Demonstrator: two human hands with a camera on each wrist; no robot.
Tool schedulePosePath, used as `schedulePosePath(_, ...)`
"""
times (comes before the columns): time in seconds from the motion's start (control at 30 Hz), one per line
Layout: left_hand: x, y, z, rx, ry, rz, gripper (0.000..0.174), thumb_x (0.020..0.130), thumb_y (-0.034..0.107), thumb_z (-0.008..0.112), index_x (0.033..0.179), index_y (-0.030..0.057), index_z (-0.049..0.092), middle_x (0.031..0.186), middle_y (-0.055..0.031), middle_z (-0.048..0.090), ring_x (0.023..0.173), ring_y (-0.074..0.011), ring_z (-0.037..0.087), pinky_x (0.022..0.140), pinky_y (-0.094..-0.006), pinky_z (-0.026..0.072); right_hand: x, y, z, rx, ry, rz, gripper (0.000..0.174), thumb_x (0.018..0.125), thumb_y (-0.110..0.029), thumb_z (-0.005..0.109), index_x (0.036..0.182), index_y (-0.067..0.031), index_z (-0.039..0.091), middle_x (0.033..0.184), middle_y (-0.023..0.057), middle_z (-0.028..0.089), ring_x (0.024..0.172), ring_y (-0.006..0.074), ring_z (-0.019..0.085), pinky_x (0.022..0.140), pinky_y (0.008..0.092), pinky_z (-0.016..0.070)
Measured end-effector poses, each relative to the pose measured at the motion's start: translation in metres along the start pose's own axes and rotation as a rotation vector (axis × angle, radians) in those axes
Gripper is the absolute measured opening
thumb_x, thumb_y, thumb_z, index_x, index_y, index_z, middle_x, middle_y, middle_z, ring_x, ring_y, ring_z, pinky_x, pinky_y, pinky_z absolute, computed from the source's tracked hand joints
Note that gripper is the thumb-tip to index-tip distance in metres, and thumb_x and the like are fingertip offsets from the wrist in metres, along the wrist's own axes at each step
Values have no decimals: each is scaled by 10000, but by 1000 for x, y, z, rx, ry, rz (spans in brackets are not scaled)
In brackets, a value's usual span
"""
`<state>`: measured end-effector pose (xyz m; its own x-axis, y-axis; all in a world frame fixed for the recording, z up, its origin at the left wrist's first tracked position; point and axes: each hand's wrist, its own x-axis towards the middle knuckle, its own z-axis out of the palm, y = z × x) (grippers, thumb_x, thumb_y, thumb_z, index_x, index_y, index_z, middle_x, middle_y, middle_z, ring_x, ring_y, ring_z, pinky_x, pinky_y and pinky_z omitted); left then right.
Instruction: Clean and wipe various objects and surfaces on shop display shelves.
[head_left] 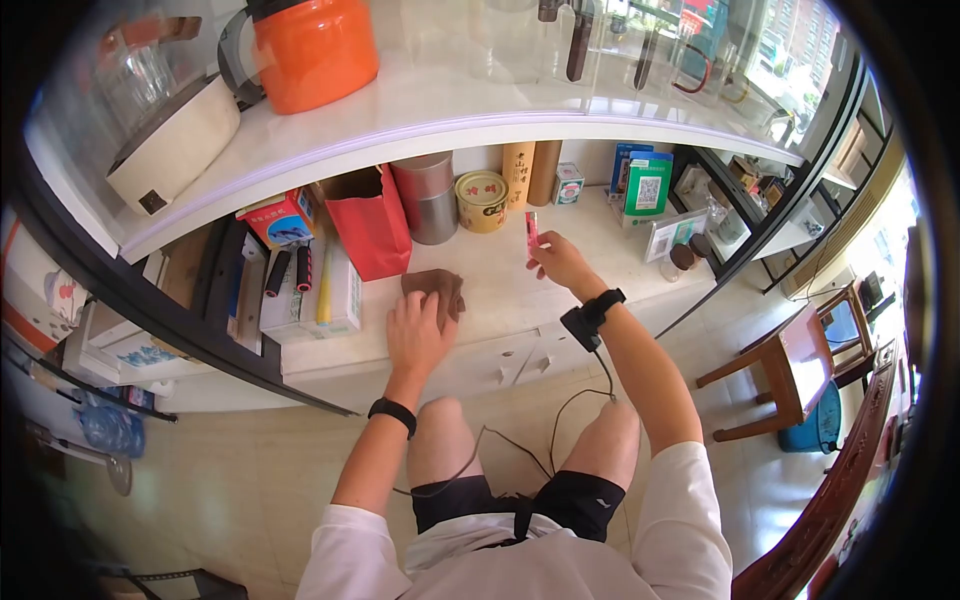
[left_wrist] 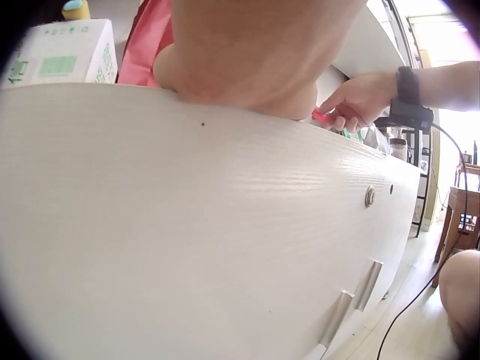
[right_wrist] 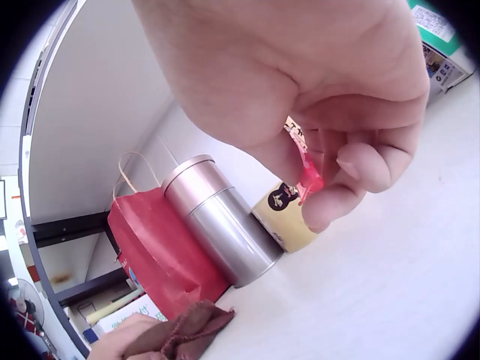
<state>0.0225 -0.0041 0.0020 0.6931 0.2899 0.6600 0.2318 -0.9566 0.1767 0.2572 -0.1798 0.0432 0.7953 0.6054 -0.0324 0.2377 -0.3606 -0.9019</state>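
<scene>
My right hand (head_left: 562,262) pinches a slim pink lighter (head_left: 532,238) upright between thumb and fingers, above the white cabinet top. In the right wrist view, the lighter's translucent red end (right_wrist: 310,180) and a printed part show between the fingers. My left hand (head_left: 418,335) is on a crumpled brown cloth (head_left: 437,286) near the cabinet's front edge, its fingers bent over the near side. The cloth (right_wrist: 187,331) bunches up beside that hand in the right wrist view. The forearm hides the left fingers in the left wrist view.
Behind the hands stand a red paper bag (head_left: 372,225), a metal canister (head_left: 424,195), a yellow tin (head_left: 482,200) and a tan tube (head_left: 517,175). A white box (head_left: 330,290) is at left, a green QR-code card (head_left: 648,185) at right. A shelf (head_left: 450,130) overhangs the cabinet top.
</scene>
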Motion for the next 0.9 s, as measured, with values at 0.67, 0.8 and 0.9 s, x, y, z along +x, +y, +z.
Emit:
schedulePosePath(0.67,5,0,-3,-6,-77,-18,360,761,251,695,1082,90,657,1035,-78,567,952,-297,564,776,-437,442,95,10,-64,261,478,75,240,895,-242,625,964,-25,702,853,13,661,688,106,611,596,276,467)
schedulePosePath(0.8,6,2,-5,-15,-58,-4,365,749,226,687,1076,67,661,1034,-79,562,926,-300,560,758,-435,449,94,11,-42,320,475,-55,297,883,-249,674,1026,12,685,815,77,696,645,147,634,591,297,503)
schedulePosePath(0.9,8,2,-5,-20,-48,2,366,745,216,684,1075,58,665,1035,-78,561,913,-300,558,755,-434,451,79,5,-12,86,543,-334,308,909,-259,682,1067,5,672,843,103,712,661,170,650,632,308,519)
